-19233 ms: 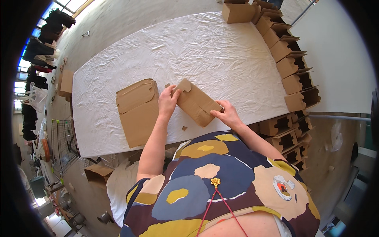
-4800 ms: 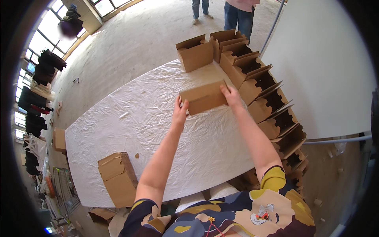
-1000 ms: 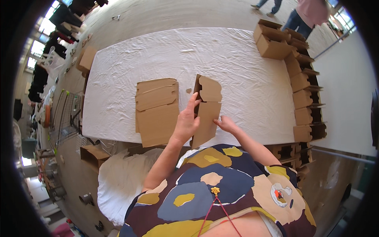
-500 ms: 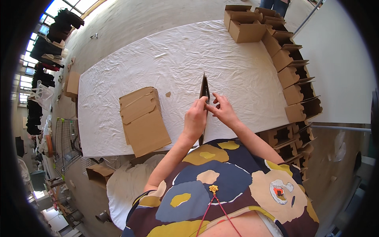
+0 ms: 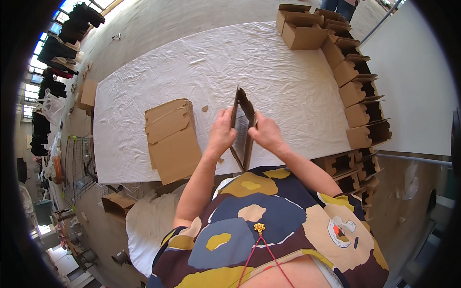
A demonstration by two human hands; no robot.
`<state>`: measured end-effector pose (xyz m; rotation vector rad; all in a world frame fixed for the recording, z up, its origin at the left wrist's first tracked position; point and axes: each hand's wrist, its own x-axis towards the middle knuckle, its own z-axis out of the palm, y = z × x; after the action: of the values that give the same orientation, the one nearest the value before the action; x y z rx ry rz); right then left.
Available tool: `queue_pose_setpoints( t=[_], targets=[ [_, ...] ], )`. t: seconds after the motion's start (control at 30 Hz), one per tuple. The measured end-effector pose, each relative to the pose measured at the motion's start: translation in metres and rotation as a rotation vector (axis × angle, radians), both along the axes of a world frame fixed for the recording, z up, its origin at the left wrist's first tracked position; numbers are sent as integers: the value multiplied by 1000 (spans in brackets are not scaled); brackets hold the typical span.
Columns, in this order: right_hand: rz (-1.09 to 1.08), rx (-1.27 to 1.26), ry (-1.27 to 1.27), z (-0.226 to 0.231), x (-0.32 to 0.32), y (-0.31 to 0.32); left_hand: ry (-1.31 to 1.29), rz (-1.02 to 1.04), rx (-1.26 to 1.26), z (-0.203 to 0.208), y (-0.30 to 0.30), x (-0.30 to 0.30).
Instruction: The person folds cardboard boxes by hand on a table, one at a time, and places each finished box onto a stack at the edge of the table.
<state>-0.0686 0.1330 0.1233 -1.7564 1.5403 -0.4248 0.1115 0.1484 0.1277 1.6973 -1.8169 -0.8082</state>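
Observation:
A brown cardboard box [image 5: 248, 146] stands on edge in front of me, partly spread, with a narrow gap between its walls. My left hand [image 5: 222, 133] grips its left wall. On the opposite wall, my right hand [image 5: 267, 131] has its fingers closed round the cardboard. Left of my hands lies a stack of flat cardboard boxes [image 5: 174, 151] with cut flaps at the far end. A small cardboard scrap [image 5: 205, 109] rests between that stack and the box, and another scrap [image 5: 221, 160] lies by my left wrist.
A white cloth [image 5: 297, 86] covers the table, wrinkled all over. Formed open boxes [image 5: 355, 91] line its right edge, with more at the far right corner and below the right edge. A person [image 5: 340, 7] stands beyond the far right corner. At left stands a wire rack [image 5: 80, 165].
The box's walls have been pulled apart from a nearly flat state. My left hand has moved left onto one wall, and my right hand has taken hold of the other.

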Motion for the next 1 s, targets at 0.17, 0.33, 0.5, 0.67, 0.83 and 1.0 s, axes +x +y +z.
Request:
queue_pose_setpoints(
  t=[0.17,0.33,0.5,0.67,0.83,1.0],
  targets=[
    [-163,-177,135,26,-18,-30,19,1,56,30,22,20],
    [-148,-281,259,15,-14,-42,-12,6,20,17,48,15],
    [-62,-239,279,7,6,-39,59,106,42,-5,45,16],
    [-21,-181,243,15,14,-29,111,137,-17,11,46,18],
    [-49,-124,232,7,10,-38,140,136,-5,-26,56,12],
    [-57,-69,213,-5,5,-40,238,144,47,-32,46,10]
  ],
)
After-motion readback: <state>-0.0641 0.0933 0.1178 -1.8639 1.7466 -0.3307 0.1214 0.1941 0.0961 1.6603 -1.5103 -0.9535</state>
